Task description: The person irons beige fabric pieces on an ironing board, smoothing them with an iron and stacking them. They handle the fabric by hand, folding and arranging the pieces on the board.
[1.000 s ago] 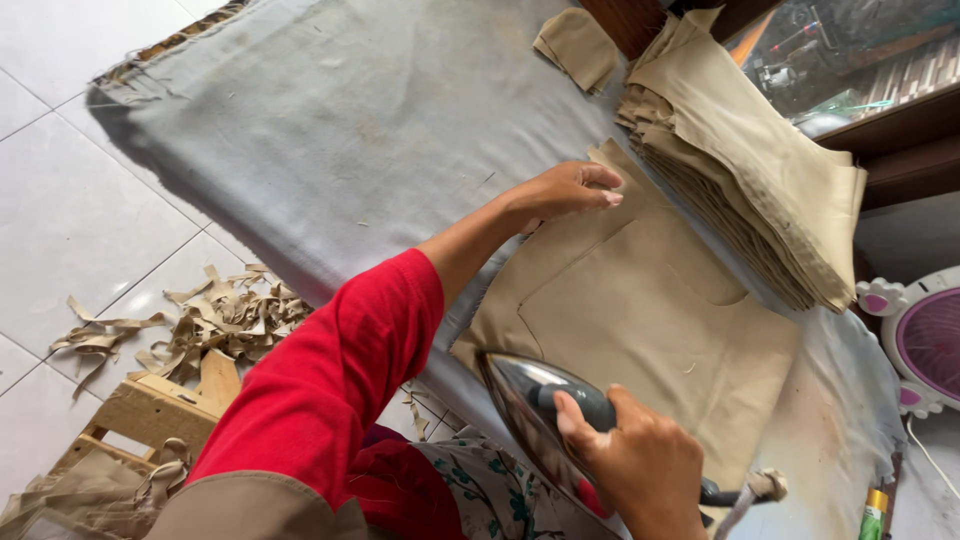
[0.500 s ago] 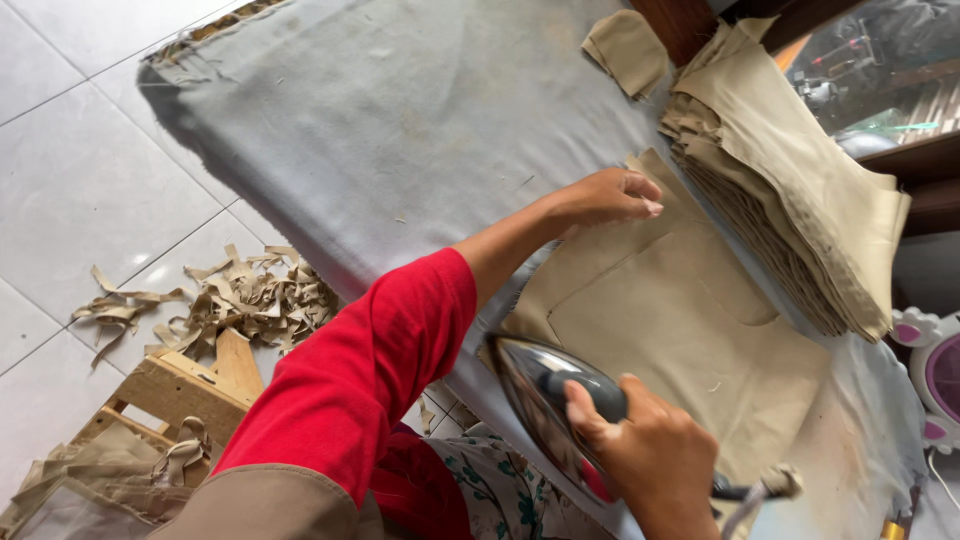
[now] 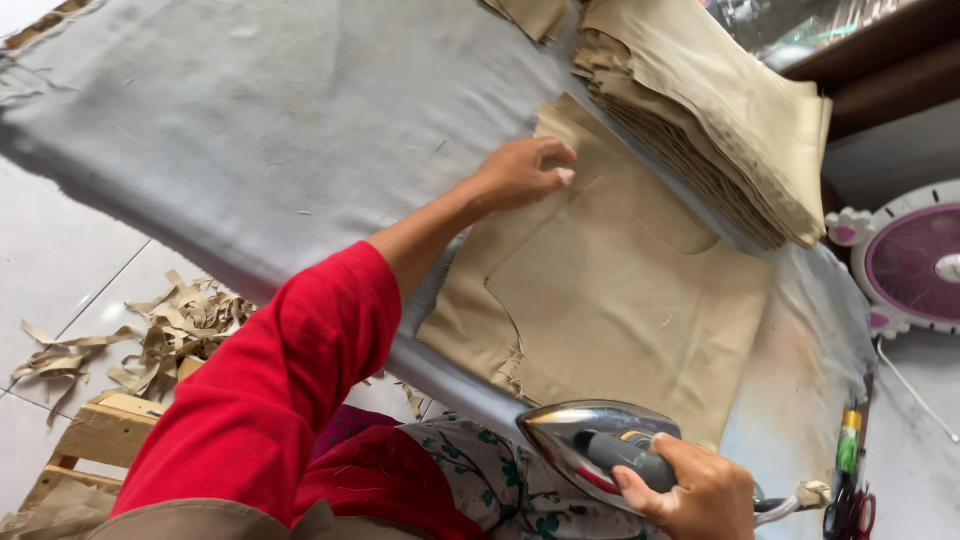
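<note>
Flat on the grey-covered table (image 3: 250,130) lies a tan cut cloth piece (image 3: 620,310), its near edge frayed and reaching almost to the table's near edge. The left hand (image 3: 522,172) rests on the piece's upper left corner, fingers (image 3: 556,177) curled loosely and pressing the cloth down rather than gripping it; the red sleeve (image 3: 270,390) runs back from it across the table's edge. The right hand (image 3: 695,492) is clenched around the dark handle of an iron (image 3: 590,450), whose shiny body sits at the near edge of the table, its pointed tip just beside the frayed lower corner of the cloth piece. A cord end (image 3: 812,493) trails from the iron's rear toward the right.

Just beyond the cloth piece, touching or nearly touching its far edge, stands a thick stack of like tan pieces (image 3: 720,110), its layered edges facing the left hand. To the left of the cloth piece the table cover is bare and wide, with only small flecks on it. To the right, the cover shows a stained strip between the cloth piece and the table's right edge, where small tools (image 3: 848,480) lie. A pink fan (image 3: 915,260) stands off the right edge. On the tiled floor (image 3: 60,260) below the left edge lie tan scraps (image 3: 160,335) beside a wooden pallet (image 3: 95,435).
</note>
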